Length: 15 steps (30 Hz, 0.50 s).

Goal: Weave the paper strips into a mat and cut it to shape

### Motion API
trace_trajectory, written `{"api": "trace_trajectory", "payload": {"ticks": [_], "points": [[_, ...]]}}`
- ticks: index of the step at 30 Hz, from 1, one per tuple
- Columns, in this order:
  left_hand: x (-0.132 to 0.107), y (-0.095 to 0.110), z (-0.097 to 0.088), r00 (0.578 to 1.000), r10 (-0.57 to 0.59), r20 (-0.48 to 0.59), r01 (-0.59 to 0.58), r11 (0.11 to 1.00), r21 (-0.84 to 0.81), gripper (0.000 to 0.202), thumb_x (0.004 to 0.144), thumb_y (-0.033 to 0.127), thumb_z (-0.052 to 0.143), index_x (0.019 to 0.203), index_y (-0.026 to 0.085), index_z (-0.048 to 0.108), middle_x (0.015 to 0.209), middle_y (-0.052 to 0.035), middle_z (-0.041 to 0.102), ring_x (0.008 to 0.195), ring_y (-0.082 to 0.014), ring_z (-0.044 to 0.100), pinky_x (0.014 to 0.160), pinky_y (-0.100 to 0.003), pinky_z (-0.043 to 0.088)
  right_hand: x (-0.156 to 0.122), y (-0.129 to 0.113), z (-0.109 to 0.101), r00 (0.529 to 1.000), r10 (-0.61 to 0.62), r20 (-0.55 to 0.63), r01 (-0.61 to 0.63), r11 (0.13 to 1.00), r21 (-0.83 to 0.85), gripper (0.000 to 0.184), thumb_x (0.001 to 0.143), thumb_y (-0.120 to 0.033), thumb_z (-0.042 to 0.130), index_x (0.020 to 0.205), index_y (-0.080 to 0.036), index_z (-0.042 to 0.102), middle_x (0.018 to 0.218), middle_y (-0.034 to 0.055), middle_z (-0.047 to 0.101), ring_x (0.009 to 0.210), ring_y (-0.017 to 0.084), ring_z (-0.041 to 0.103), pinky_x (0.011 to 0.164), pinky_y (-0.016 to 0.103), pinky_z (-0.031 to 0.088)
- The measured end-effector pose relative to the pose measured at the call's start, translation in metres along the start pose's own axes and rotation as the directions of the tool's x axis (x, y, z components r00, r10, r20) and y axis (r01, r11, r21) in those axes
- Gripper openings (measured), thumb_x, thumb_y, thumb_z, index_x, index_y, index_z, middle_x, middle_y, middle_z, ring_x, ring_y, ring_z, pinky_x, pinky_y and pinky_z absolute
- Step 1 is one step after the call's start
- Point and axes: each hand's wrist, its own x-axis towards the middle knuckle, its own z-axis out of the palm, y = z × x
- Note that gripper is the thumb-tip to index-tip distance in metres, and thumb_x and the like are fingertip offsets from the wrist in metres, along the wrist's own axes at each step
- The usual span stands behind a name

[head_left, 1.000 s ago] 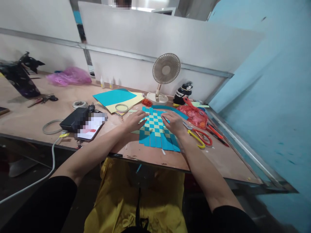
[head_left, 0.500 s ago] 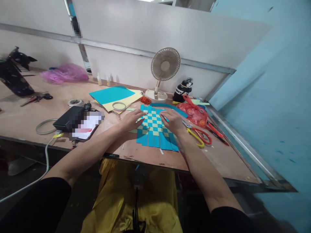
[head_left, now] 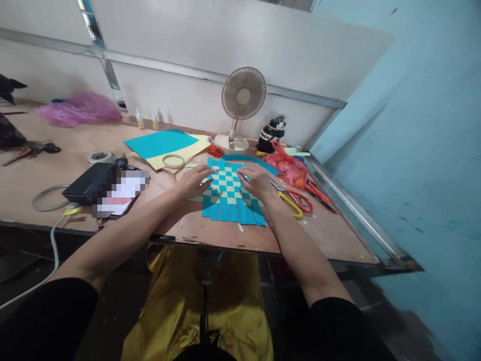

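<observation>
Head view shows a checkered mat (head_left: 230,186) woven from flat, thin strips (head_left: 223,210).

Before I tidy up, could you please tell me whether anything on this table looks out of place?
A loose white scrap lies by the near edge of the woven paper mat, like a stray offcut; the mat's blue strips also end unevenly.

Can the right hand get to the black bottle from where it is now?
Probably yes, with a stretch. The right hand is at the checkered paper; the black bottle stands farther back. The blue strip and red bag lie in front of it, but both look low enough to reach over.
</observation>
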Motion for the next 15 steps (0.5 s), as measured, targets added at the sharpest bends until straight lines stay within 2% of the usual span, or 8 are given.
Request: {"api": "trace_trajectory", "payload": {"ticks": [15], "points": [[0.0004,0.0003,0.0003,0.999,-0.022,0.025,0.022,1.0,-0.003,0.029,0.097,0.025,0.052,0.124,0.019,0.062,0.118,-0.0108,0.067,0.108,-0.0232,0.066,0.091,-0.035,0.053,-0.002,0.0069,-0.003,1.0,0.017,-0.013,-0.017,1.0,0.016,0.021,0.096,-0.025,0.053,0.095,-0.019,0.073,0.103,0.0099,0.077,0.099,0.025,0.07,0.089,0.038,0.052]]}}
